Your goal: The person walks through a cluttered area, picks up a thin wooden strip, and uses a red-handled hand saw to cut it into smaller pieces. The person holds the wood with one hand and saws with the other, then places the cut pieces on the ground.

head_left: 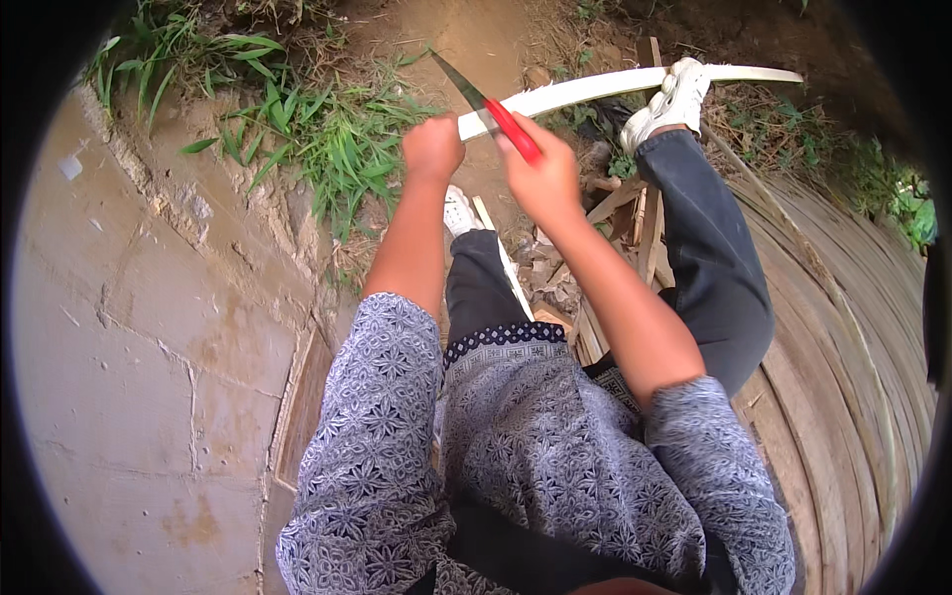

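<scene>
My left hand [433, 149] is closed round the near-left end of a long pale strip of wood or bamboo [575, 94]. The strip curves away to the right, where my raised foot in a white shoe [669, 104] rests against it. In my right hand [543, 178] is a red-handled knife [511, 129]. Its dark, tapering blade points up and to the left, crossing the strip close to my left hand. Whether the edge touches the strip I cannot tell. The right hand and the handle are slightly blurred.
A cracked concrete slab [129, 347] lies to the left, with green grass [337, 149] along its far edge. On the right are long stacked wooden boards [843, 367]. Scrap wood [635, 213] and shavings lie between my feet. My other shoe [458, 210] stands on the ground.
</scene>
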The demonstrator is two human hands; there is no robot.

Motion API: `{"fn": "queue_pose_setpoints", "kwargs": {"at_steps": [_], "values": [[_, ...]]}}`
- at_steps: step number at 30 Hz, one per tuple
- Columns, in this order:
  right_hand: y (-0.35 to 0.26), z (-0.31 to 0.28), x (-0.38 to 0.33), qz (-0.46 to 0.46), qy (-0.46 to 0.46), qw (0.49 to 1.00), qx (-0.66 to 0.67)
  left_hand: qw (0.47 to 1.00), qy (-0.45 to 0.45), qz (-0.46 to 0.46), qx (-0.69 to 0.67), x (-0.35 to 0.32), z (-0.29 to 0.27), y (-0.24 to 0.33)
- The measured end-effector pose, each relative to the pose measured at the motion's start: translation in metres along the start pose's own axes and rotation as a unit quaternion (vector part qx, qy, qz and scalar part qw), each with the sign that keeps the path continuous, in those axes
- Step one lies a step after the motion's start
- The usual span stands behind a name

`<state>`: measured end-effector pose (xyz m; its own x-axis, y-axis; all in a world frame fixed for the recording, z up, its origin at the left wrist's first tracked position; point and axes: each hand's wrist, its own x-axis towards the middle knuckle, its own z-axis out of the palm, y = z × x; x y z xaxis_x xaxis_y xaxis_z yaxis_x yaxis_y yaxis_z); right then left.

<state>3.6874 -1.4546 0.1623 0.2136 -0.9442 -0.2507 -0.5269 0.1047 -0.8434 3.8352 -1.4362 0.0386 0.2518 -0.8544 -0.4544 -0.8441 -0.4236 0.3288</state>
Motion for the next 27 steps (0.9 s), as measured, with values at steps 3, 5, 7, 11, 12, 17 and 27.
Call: {"fn": "queue_pose_setpoints", "kwargs": {"at_steps": [3,5,7,11,12,17,27], "values": [[-0.007,0.038,0.060,0.074,-0.034,0.995,-0.059,1.000,-0.014,0.004,0.005,0.002,0.000,-0.007],[0.009,0.028,0.067,0.078,-0.042,0.995,-0.049,0.999,-0.022,0.030,0.012,0.001,0.002,-0.007],[0.022,0.013,0.026,0.048,-0.042,0.998,0.002,0.999,-0.036,0.029,0.016,-0.002,0.007,-0.013],[-0.037,-0.067,-0.087,0.137,-0.077,0.987,0.019,0.999,-0.028,0.033,0.019,-0.006,0.009,-0.022],[-0.044,-0.091,-0.107,0.172,-0.075,0.981,0.053,0.999,-0.016,0.040,0.022,-0.005,0.008,-0.021],[-0.078,-0.120,-0.111,0.165,-0.070,0.983,0.034,1.000,0.001,0.019,-0.002,-0.004,0.014,-0.014],[-0.006,-0.013,0.058,0.215,-0.179,0.951,0.135,0.999,-0.042,0.021,0.002,0.005,-0.003,-0.007]]}}
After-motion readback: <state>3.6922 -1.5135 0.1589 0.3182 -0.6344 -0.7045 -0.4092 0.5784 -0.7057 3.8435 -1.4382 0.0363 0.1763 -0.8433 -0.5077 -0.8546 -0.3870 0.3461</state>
